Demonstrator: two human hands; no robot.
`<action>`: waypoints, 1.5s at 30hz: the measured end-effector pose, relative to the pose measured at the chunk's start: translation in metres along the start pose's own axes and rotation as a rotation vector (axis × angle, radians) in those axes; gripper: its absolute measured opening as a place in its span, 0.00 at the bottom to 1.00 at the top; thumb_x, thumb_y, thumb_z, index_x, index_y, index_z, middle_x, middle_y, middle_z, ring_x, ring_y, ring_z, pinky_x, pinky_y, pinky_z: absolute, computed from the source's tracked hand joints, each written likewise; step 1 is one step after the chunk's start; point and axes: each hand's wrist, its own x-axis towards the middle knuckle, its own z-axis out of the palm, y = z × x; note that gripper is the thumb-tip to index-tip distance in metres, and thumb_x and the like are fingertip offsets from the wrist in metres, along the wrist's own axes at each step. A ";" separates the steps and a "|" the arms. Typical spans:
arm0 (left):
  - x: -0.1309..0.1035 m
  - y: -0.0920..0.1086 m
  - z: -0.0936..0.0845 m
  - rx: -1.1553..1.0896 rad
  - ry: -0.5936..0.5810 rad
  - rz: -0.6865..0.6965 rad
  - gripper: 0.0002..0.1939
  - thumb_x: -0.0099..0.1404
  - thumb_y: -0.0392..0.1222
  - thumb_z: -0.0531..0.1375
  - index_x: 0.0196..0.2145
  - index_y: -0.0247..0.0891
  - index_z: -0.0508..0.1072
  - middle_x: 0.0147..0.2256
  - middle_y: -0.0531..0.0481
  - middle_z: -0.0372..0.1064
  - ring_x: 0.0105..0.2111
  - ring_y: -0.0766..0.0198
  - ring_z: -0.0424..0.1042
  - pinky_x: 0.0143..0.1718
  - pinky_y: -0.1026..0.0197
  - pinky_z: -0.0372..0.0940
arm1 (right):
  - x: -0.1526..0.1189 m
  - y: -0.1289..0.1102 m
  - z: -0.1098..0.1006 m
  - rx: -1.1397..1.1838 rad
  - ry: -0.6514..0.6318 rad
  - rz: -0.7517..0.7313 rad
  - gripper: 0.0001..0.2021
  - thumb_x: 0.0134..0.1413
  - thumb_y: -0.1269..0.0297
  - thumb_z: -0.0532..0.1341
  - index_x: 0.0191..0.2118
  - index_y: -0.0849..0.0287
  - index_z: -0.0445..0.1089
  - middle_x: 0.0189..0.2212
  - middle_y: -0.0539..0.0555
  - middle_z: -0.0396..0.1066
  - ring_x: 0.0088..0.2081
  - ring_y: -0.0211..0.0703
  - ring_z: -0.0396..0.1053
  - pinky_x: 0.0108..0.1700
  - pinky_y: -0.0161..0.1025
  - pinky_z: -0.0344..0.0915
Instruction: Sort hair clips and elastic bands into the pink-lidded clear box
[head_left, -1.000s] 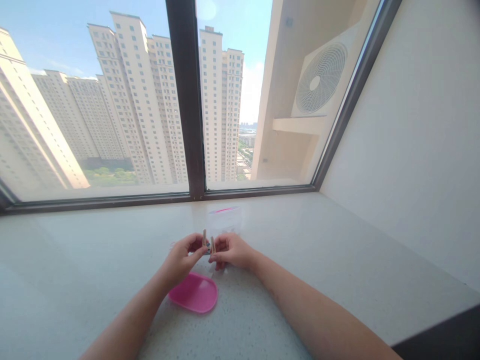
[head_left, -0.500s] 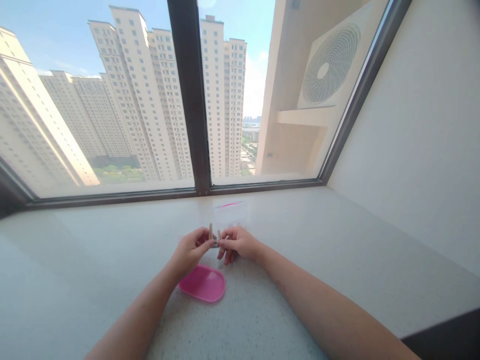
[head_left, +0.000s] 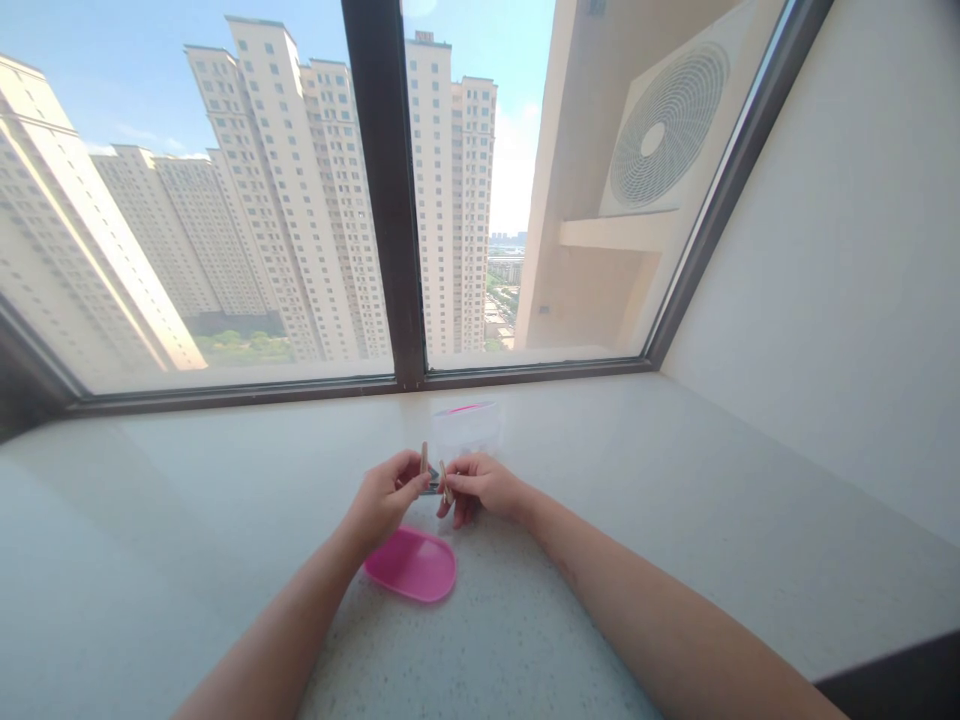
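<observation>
Above the speckled white sill, my left hand (head_left: 388, 497) is closed, pinching a thin tan piece (head_left: 424, 458) that stands nearly upright between thumb and fingers. Close to its right, my right hand (head_left: 480, 487) pinches a second thin tan piece (head_left: 444, 478), its lower fingers curled beneath. A small grey metal part (head_left: 433, 482) shows in the narrow gap between the hands; its kind is too small to make out, and I cannot tell which hand bears it. Just below the left hand lies a shallow pink oval tray (head_left: 412, 566), partly covered by the wrist.
Behind the hands lies a clear plastic bag (head_left: 469, 428) with a pink strip along its top. The sill (head_left: 187, 540) runs back to a dark window frame (head_left: 315, 388). A white wall (head_left: 840, 330) rises on the right, with a dark edge (head_left: 900, 675) at lower right.
The whole view has shifted slightly, so most things sit a little further right. Both hands keep their pinch; the right hand's tan piece shows a slightly different tilt.
</observation>
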 end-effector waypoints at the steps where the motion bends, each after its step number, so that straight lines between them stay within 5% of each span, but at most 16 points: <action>1: 0.000 0.000 0.000 -0.001 0.003 -0.002 0.10 0.62 0.45 0.56 0.34 0.35 0.70 0.30 0.49 0.71 0.31 0.62 0.69 0.31 0.62 0.61 | 0.000 0.000 0.000 0.000 -0.002 -0.002 0.20 0.46 0.49 0.63 0.32 0.64 0.65 0.25 0.55 0.74 0.19 0.39 0.71 0.19 0.31 0.62; 45: 0.002 0.003 0.000 0.074 0.006 -0.085 0.15 0.61 0.47 0.52 0.30 0.36 0.74 0.25 0.50 0.71 0.24 0.64 0.67 0.26 0.65 0.60 | 0.000 -0.004 0.009 -0.109 0.069 0.025 0.06 0.45 0.67 0.55 0.29 0.64 0.66 0.22 0.52 0.72 0.18 0.37 0.70 0.18 0.29 0.61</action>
